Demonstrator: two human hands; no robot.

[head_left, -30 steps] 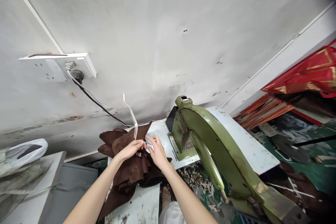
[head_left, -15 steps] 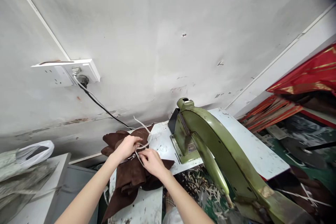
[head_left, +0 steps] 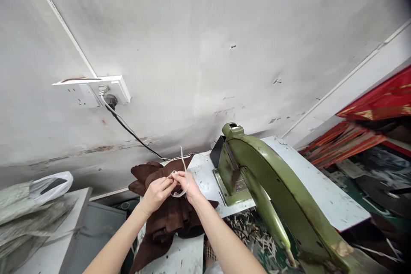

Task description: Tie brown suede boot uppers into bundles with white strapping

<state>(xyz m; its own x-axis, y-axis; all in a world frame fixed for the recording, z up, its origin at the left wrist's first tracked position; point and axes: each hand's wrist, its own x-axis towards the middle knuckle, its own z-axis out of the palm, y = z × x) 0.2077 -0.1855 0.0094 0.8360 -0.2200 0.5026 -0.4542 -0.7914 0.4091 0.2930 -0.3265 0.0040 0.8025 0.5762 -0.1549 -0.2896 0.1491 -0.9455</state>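
Several dark brown soft pieces [head_left: 167, 218] lie bunched on the white tabletop [head_left: 188, 254], below and around my hands. A thin whitish strip [head_left: 185, 165] loops between my fingers, its free end sticking up above them. My left hand [head_left: 159, 192] pinches part of the strip, fingertips touching those of the other hand. My right hand [head_left: 188, 184] is closed on the strip too, thumb and finger together, with the loop hanging round its near side. What lies right between the fingertips is too small to make out.
A large green machine [head_left: 272, 171] stands on the table at the right. Behind is a grey wall with a socket box [head_left: 112, 90] and cables. A plastic bag [head_left: 48, 188] rests on a white surface at left. Scraps [head_left: 253, 231] litter the floor.
My hands have come together at the fingertips, and the strip's free end now points more upright. The whole view has shifted, so the surroundings appear further right.
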